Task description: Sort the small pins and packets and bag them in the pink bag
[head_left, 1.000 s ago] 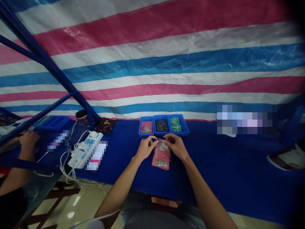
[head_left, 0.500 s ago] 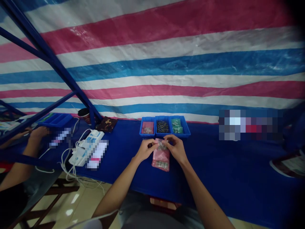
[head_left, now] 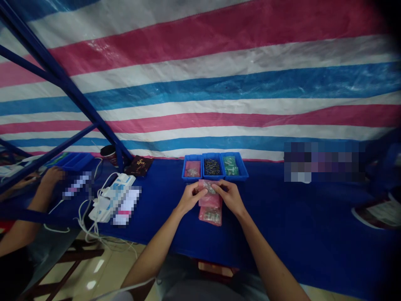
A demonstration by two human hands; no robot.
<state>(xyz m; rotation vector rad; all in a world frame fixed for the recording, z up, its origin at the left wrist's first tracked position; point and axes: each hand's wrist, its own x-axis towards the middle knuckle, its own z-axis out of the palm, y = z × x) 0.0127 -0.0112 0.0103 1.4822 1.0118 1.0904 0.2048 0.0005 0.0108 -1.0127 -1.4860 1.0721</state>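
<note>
A pink plastic bag (head_left: 209, 200) with small metallic parts in it is held up between both hands. My left hand (head_left: 189, 198) pinches its left edge, thumb on the near side. On the right edge, my right hand (head_left: 231, 195) pinches the same bag between thumb and fingers. Below it, another pink bag (head_left: 210, 216) with metallic parts lies on the blue table, partly covered. Just beyond my hands stand three blue bins: a bin with a pink bag (head_left: 191, 169), a bin of dark screws (head_left: 213, 166), and a bin with green packets (head_left: 231, 165).
A white power strip (head_left: 112, 198) with tangled cables lies left, near a dark packet (head_left: 139, 166) and a cup (head_left: 109, 153). Blue metal bars (head_left: 78, 100) rise there. Another person's hand (head_left: 52, 177) is at far left. A striped tarp (head_left: 200, 96) hangs behind the table.
Both hands have raised the upper pink bag slightly, and its lower edge now stands apart from the bag beneath. The view has shifted a little.
</note>
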